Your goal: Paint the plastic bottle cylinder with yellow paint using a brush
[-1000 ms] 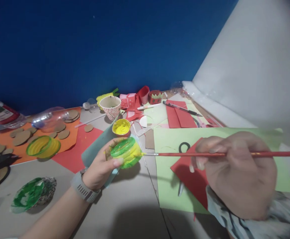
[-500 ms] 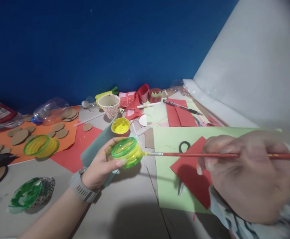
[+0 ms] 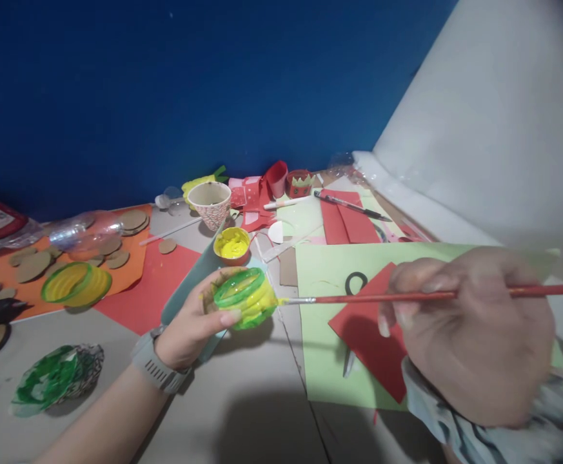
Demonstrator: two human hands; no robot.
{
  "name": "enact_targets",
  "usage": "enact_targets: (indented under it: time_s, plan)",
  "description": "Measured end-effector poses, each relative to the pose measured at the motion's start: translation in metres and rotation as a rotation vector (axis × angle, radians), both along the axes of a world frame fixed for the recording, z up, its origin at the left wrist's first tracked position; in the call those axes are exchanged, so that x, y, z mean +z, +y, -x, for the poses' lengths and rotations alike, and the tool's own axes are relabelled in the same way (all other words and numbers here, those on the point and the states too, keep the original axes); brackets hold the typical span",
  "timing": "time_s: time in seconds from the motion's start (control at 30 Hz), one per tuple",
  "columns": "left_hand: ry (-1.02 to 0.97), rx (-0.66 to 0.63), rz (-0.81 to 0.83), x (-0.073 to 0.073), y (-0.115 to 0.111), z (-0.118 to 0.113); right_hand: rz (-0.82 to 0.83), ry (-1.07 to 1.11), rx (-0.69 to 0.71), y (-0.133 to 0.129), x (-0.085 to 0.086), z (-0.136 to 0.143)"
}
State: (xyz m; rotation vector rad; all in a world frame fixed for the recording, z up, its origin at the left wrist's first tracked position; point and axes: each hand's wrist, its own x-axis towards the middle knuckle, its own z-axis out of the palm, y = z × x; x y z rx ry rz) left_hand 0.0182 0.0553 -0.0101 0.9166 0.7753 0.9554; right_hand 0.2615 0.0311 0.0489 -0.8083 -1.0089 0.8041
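Observation:
Between the thumb and fingers of my left hand (image 3: 198,316) is a cut plastic bottle ring (image 3: 252,303), painted yellow round its side with green rims. It is held tilted above the floor. My right hand (image 3: 469,335) grips a red-handled paintbrush (image 3: 358,298) that lies nearly level. Its yellow-tipped bristles touch the ring's right side. Just behind the ring stands a small cup of yellow paint (image 3: 233,245). A similar yellow and green ring (image 3: 77,285) lies at the left, and a crumpled cup with green paint (image 3: 49,380) is nearer to me.
A patterned paper cup (image 3: 211,203) stands behind the paint. Cardboard discs (image 3: 34,266) lie on orange paper at the left, near plastic bottles (image 3: 88,229). Scissors (image 3: 356,283) lie partly under red paper (image 3: 378,341) on a light green sheet (image 3: 320,380). A blue wall rises behind.
The brush has stayed against the ring's right side, with my right hand shifting slightly left. The whole scene sits a little further left, as the view has turned slightly.

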Motion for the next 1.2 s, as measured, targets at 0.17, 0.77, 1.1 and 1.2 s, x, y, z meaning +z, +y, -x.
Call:
enact_targets:
  time_s: [0.17, 0.77, 1.1, 1.2]
  plan:
    - [-0.043, -0.048, -0.009, 0.000, -0.002, 0.000, 0.040, -0.028, 0.062, 0.000, -0.003, 0.004]
    - [-0.102, -0.057, 0.010, 0.003, -0.002, 0.001, 0.046, 0.001, 0.009, 0.002, -0.001, 0.002]
    - [-0.067, 0.039, 0.031, 0.005, 0.000, -0.003, -0.085, -0.146, 0.052, -0.009, -0.006, 0.005]
    - [-0.074, 0.043, 0.027, 0.005, 0.000, -0.003, -0.064, -0.154, -0.002, -0.010, -0.006, 0.005]
